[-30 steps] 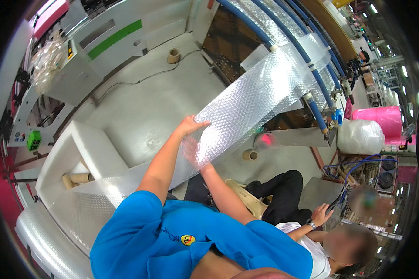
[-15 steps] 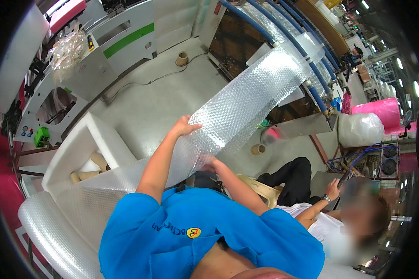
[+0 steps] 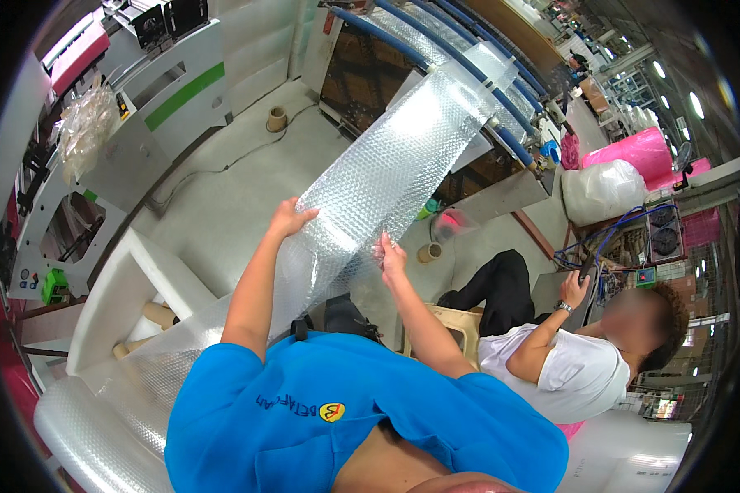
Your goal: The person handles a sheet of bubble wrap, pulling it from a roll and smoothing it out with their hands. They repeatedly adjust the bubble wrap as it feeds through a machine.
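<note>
A long sheet of clear bubble wrap (image 3: 378,156) runs from the blue rollers down to me, then bends back toward the left. My left hand (image 3: 292,218) is closed on its left edge, thumb lying on top. On the opposite edge, my right hand (image 3: 390,255) pinches the sheet with its fingers curled; part of the grip is hidden. The stretch between my hands is creased and folded. At the lower left lies a thick bubble wrap roll (image 3: 90,435), and the sheet passes beside my left forearm toward it.
Blue rollers (image 3: 510,144) cross the machine frame ahead. A white foam box (image 3: 107,287) holding cardboard tubes stands left. Right of me, a seated person (image 3: 543,361) in white holds a dark object near a beige stool (image 3: 452,324). A cardboard core (image 3: 427,252) and a cable (image 3: 222,168) are on the floor.
My right hand has come out from beneath the sheet's near part and now grips its right edge. My left hand keeps its hold. The whole view has shifted slightly.
</note>
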Demonstrator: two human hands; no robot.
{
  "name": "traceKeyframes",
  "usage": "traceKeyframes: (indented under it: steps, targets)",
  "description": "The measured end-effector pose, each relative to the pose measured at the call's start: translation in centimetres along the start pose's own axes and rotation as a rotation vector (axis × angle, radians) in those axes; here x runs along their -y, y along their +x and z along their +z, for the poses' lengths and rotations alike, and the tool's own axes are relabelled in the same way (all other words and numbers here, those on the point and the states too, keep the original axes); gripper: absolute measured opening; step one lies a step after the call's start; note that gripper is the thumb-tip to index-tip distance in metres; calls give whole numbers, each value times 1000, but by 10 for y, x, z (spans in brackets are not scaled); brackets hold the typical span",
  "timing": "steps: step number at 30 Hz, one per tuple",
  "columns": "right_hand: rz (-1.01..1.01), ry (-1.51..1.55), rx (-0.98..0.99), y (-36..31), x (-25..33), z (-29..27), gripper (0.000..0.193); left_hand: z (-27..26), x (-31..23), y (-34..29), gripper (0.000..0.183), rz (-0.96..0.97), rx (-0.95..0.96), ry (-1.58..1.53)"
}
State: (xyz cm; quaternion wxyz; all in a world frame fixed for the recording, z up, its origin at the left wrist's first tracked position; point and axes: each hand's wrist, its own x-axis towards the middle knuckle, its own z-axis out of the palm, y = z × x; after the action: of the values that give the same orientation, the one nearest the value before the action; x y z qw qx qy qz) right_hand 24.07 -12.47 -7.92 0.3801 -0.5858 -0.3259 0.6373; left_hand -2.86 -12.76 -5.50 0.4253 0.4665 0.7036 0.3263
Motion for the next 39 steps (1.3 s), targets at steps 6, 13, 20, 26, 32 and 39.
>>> traceKeyframes:
  steps: [6,13,20,26,32,39]
  targets:
    - [-92,113,-21,-16,5,19,26,-4,4,2,54,-35,-71,104]
    - [92,-74,47,-6,-1,7,27,6,14,7,53,-72,-94,166]
    - [220,-277,201,11,-11,-8,25,24,44,23,52,-182,-51,290]
    - [318,-230,180,38,-7,-12,23,31,21,33,54,-252,-26,284]
    - [262,-163,73,96,27,-35,20,61,-4,104,57,-267,47,268]
    - [159,-182,-41,156,75,-50,22,104,-16,183,57,-88,-38,193]
